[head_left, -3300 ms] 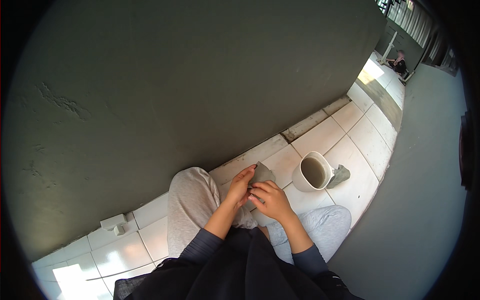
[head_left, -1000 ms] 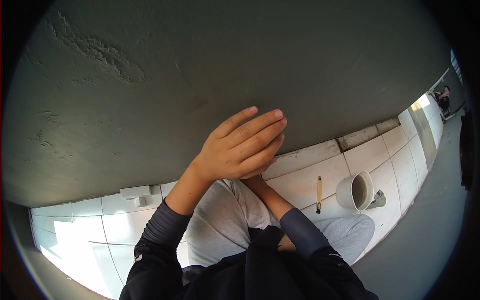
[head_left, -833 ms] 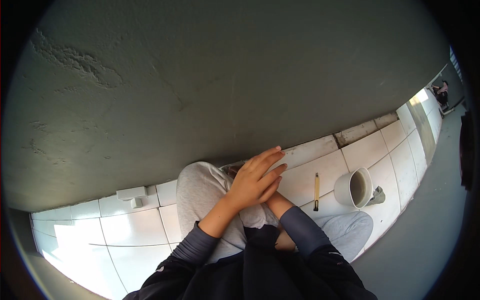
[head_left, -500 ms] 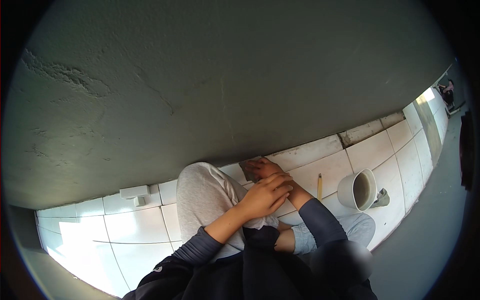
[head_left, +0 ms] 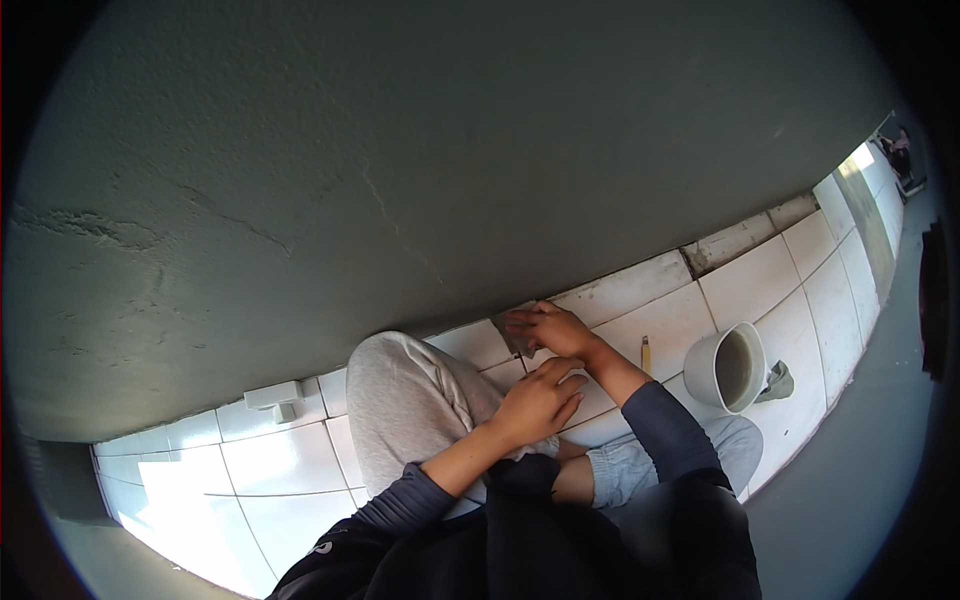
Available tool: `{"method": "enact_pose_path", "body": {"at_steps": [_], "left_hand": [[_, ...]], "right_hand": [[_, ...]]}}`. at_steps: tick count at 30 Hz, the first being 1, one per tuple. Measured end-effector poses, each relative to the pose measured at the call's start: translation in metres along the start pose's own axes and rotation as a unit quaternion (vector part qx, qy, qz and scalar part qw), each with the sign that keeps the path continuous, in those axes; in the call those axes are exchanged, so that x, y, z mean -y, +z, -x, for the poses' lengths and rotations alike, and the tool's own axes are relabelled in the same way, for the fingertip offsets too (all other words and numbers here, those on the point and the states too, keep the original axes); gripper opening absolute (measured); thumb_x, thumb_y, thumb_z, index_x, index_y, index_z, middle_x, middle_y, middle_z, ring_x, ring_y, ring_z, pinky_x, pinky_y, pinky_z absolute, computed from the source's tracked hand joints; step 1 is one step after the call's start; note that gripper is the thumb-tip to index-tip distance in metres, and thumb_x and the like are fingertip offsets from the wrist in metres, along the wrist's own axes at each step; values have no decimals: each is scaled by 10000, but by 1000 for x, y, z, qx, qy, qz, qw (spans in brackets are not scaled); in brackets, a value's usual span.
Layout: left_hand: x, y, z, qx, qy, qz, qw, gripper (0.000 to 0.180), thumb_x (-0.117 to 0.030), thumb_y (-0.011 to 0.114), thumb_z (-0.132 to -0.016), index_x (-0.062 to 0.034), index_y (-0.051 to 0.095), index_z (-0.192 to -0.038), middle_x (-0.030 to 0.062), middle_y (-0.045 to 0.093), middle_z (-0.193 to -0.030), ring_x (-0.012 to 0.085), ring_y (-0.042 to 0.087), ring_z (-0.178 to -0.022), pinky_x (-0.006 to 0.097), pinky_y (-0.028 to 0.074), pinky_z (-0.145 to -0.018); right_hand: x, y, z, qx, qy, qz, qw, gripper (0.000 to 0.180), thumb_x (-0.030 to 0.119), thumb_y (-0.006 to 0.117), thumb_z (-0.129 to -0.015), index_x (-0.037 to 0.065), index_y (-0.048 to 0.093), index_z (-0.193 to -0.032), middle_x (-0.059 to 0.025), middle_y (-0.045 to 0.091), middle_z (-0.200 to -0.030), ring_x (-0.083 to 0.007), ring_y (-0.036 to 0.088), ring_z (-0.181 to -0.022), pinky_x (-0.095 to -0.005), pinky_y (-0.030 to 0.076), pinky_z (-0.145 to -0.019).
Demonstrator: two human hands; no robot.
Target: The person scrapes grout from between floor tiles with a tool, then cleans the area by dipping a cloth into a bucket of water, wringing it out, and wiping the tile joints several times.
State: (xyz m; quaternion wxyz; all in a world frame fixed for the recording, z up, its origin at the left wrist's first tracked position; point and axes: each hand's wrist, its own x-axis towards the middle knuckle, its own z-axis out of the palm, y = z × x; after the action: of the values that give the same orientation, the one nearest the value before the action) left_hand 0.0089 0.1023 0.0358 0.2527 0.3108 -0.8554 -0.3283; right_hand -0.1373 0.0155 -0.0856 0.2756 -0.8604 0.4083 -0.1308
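Observation:
My right hand (head_left: 552,328) reaches to the foot of the wall, its fingers pressed over a small grey sheet (head_left: 522,346) on the white tiles. Whether the sheet is cloth or abrasive paper I cannot tell. Close below the right wrist is my left hand (head_left: 541,402), fingers loosely bent and apart, with nothing visible in it. A slim yellow tool (head_left: 646,356) with a dark tip lies on the tiles right of my right forearm. Farther right stands a whitish bucket (head_left: 707,373) with a grey-looking inside; a crumpled grey piece (head_left: 778,382) lies beside it.
A grey wall (head_left: 400,150) with cracks rises in front of my folded legs (head_left: 410,400). White fixtures (head_left: 275,400) sit at its foot on the left. Along the wall at right, a dirty tile strip (head_left: 735,243) shows dark gaps. Another person (head_left: 899,150) is far off at right.
My right hand has shifted slightly right and up along the wall's foot with the grey sheet. My left hand has dropped a little away from the right wrist. The view has tilted slightly.

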Motion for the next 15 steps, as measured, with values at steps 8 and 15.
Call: {"method": "enact_pose_path", "body": {"at_steps": [8,15], "left_hand": [[13,18,5,39,-12,21,999,206,-153,564,-824,-50,604,-999,106,537,-1136,275,525,-1061,359,457,-873],[13,27,-2,60,-3,33,998,214,-145,559,-826,-39,593,-1010,114,532,-1139,291,518,-1063,369,453,-880]], "right_hand": [[-10,-15,12,-34,3,3,999,383,114,588,-773,265,617,-1124,96,529,-1245,-168,512,-966,-245,481,-848],[-21,-37,28,-34,25,40,998,390,110,590,-766,269,618,-1121,97,529,-1244,-167,508,-976,-243,477,-858]]}}
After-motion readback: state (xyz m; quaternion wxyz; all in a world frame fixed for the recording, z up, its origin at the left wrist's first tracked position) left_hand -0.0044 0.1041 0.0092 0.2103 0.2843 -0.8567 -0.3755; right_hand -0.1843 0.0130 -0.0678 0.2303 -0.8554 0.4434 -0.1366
